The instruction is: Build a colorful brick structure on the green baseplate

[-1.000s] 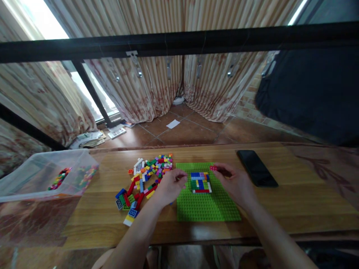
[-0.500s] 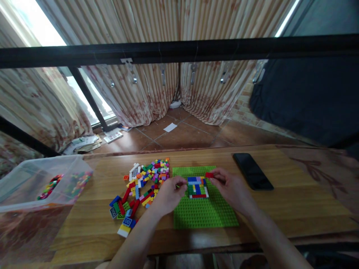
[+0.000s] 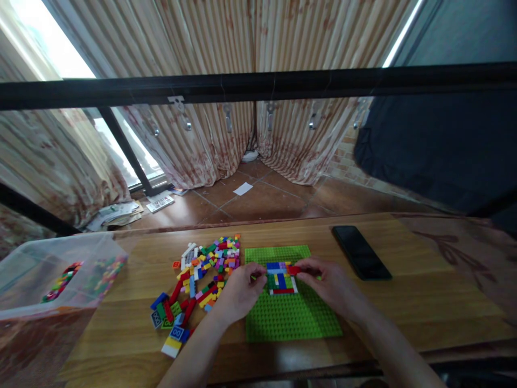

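A green baseplate (image 3: pixel 291 318) lies on the wooden table with a small block of coloured bricks (image 3: pixel 279 280) built on its far half. My right hand (image 3: pixel 329 288) pinches a red brick (image 3: pixel 294 270) against the right upper corner of that block. At the block's left edge rests my left hand (image 3: pixel 241 291), fingers curled in a pinch on something I cannot make out. A heap of loose coloured bricks (image 3: pixel 197 277) spreads left of the plate.
A black phone (image 3: pixel 361 251) lies on the table right of the plate. A clear plastic bin (image 3: pixel 60 269) with bricks inside stands at the far left. A black rail (image 3: pixel 258 86) crosses the view above; curtains and tiled floor lie beyond.
My right hand has carried the red brick down and left, from above the plate's far edge onto the block's corner. My left hand stayed by the block. The view tilted slightly.
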### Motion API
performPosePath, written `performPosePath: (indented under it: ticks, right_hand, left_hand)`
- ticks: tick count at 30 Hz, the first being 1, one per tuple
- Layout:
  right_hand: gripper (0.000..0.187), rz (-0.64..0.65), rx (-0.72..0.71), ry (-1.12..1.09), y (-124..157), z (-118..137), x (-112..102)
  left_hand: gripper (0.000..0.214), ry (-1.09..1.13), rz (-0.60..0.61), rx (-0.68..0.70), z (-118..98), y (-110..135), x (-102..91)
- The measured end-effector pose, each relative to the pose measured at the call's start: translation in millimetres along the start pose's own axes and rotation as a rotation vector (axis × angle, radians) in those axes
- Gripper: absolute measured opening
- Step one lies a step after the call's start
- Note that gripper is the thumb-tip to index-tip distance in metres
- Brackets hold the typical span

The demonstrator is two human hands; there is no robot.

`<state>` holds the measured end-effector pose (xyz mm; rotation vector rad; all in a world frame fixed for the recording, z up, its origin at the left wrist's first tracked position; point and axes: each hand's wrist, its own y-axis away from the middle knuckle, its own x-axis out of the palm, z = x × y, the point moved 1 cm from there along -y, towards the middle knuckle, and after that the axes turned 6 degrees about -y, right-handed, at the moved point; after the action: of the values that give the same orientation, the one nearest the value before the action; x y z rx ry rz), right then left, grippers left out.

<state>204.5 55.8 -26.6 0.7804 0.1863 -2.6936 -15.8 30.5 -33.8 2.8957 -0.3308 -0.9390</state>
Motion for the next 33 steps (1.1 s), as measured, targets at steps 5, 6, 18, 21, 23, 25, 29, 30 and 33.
performPosePath:
  ticks: [5, 6, 18, 21, 23, 25, 29, 30, 33]
  right_hand:
    - [0.018, -0.016, -0.016, 0.006, -0.6, -0.6, -1.4]
    - [0.019, -0.021, -0.02, -0.003, -0.6, -1.0, -1.7]
    - [0.025, -0.185, -0.036, -0.144, -3.3, 10.9, 6.8]
    - [0.027, -0.207, -0.013, -0.174, -3.6, 12.8, 14.2]
    - [0.027, -0.215, -0.019, -0.176, -2.5, 12.8, 17.5]
    - [0.029, -0.216, -0.046, -0.162, -0.8, 13.4, 19.0]
    - [0.03, -0.219, -0.1, -0.1, 2.9, 20.4, 17.2]
    - [0.03, -0.227, -0.113, -0.082, 3.7, 23.1, 15.8]
    - [0.028, -0.278, -0.138, -0.041, 5.9, 30.1, 8.7]
  left_hand:
    - [0.021, -0.076, -0.027, -0.015, -3.7, -1.1, -0.6]
    - [0.02, -0.105, -0.049, -0.02, -5.0, -1.2, -1.6]
    - [0.018, -0.24, -0.297, -0.082, -19.8, 5.5, -6.7]
    - [0.019, -0.201, -0.375, -0.114, -22.6, 7.6, -3.9]
    - [0.02, -0.161, -0.436, -0.143, -25.4, 11.2, -1.7]
    - [0.02, -0.107, -0.492, -0.16, -29.5, 15.8, 1.1]
    - [0.022, 0.008, -0.581, -0.131, -42.2, 21.2, 8.5]
    - [0.022, 0.024, -0.598, -0.114, -45.8, 20.6, 10.3]
    - [0.019, 0.066, -0.628, -0.039, -56.4, 14.7, 15.0]
